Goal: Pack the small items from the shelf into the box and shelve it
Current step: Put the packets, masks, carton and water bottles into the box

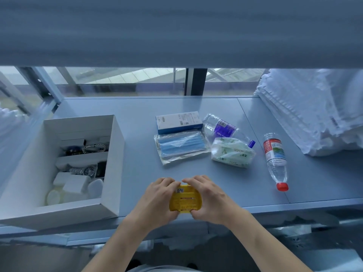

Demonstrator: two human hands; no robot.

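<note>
A small yellow packet [185, 200] is held over the shelf's front edge between both hands. My left hand [157, 199] grips its left side and my right hand [208, 197] grips its right side, fingers curled over the top. The open white box [115, 146] stands at the left of the shelf, holding watches, a bracelet and several white pieces. On the grey-blue shelf [137, 118] lie a blue-and-white carton [178, 122], a bag of blue face masks [180, 147], a green-printed tissue pack [231, 153], a purple-labelled bottle [224, 130] and a red-capped bottle [275, 161].
A stack of white folded cloth [308, 110] fills the shelf's right end. Another shelf board [176, 30] hangs overhead. Glass and metal frame posts [189, 81] stand behind the shelf. A lower shelf level [294, 232] shows beneath the front edge.
</note>
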